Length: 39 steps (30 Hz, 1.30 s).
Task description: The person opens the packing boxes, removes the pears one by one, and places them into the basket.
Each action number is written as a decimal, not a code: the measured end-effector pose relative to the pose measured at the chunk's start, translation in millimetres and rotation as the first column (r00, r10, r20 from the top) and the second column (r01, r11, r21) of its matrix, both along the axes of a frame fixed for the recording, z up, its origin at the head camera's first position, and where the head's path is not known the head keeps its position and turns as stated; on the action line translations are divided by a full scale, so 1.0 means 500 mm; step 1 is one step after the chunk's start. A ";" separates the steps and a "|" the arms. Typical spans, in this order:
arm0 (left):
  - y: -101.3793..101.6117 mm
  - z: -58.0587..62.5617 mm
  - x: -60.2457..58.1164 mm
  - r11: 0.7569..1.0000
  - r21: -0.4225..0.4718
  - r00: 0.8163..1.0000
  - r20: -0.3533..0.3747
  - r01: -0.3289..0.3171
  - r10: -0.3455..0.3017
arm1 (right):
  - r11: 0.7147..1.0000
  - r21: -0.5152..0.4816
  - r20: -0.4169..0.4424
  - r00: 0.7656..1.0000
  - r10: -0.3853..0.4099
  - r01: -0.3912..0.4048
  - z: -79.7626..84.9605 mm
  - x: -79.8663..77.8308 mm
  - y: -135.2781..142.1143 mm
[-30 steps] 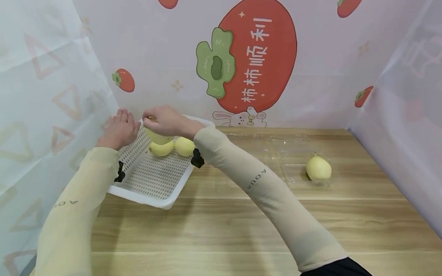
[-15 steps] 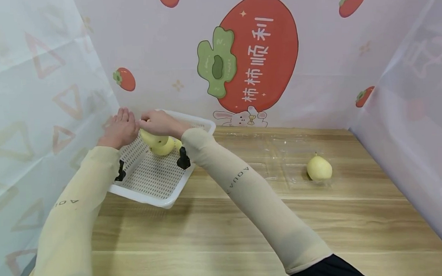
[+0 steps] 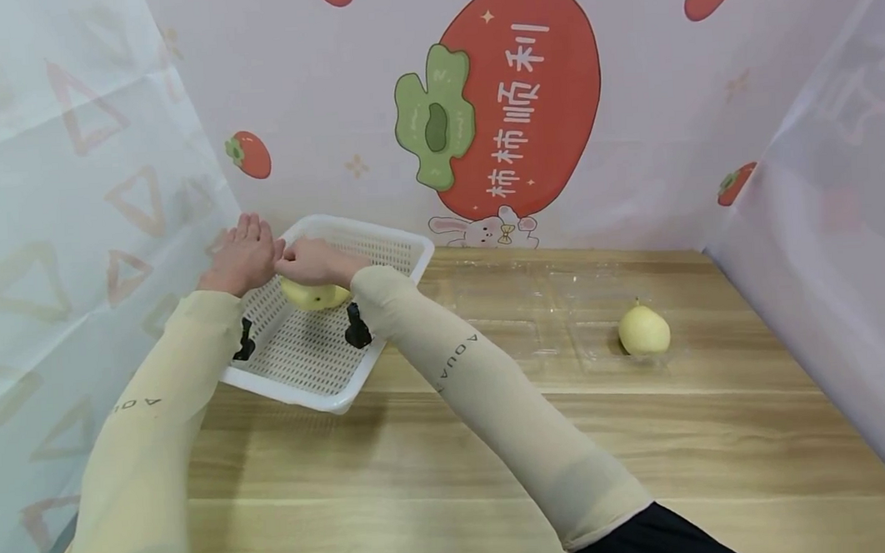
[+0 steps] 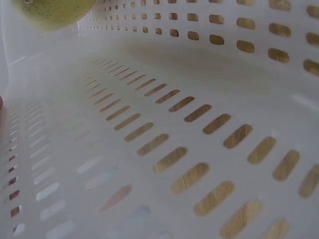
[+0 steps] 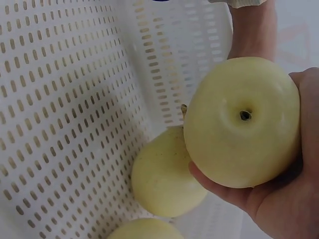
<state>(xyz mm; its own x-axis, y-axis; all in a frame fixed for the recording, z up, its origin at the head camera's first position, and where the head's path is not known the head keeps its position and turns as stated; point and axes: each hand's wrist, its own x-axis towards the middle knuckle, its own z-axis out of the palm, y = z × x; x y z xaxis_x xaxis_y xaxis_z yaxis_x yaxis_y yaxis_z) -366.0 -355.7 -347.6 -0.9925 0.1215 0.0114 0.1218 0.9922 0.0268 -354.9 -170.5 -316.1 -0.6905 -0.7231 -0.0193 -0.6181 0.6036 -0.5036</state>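
Observation:
A pale yellow-green pear (image 5: 239, 129) is in my right hand (image 3: 314, 261), whose fingers and thumb curl round its side. In the head view this pear (image 3: 312, 296) is low inside the white perforated basket (image 3: 283, 393), its blossom end facing me. Below it in the right wrist view, a second pear (image 5: 167, 174) and part of a third pear (image 5: 144, 231) lie in the basket. My left hand (image 3: 240, 258) rests at the basket's far left rim, fingers straight. The left wrist view shows basket wall and a pear's underside (image 4: 50, 10).
Clear plastic trays (image 3: 504, 307) lie to the basket's right on the wooden table (image 3: 437, 460). One pear (image 3: 644, 330) sits in the rightmost tray. Printed sheets stand along the left, back and right, with the left sheet (image 3: 110, 244) close beside my left arm.
My right hand has moved left and lower with the pear, which now sits deeper in the basket and covers the other pears in the head view. My left hand stays at the rim.

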 end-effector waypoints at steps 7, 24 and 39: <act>-0.004 0.000 0.001 0.999 0.047 1.000 -0.016 0.022 -0.021 | 0.994 0.104 0.056 0.998 0.016 -0.022 -0.013 0.000 -0.003; -0.004 -0.003 0.004 0.998 0.052 1.000 -0.022 0.018 -0.017 | 0.939 0.345 0.149 0.988 -0.040 -0.014 -0.059 0.023 -0.034; 0.004 0.003 0.012 0.998 0.059 1.000 -0.021 0.012 -0.011 | 0.909 0.411 0.160 0.987 0.002 -0.068 -0.038 0.052 -0.033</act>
<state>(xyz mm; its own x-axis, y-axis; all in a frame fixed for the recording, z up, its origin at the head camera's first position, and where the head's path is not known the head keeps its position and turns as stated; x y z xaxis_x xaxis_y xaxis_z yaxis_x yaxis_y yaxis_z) -359.9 -353.5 -346.3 -0.9905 0.1317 0.0392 0.1346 0.9874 0.0830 -329.1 -186.8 -334.9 -0.6296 -0.6505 -0.4248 -0.5785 0.7575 -0.3026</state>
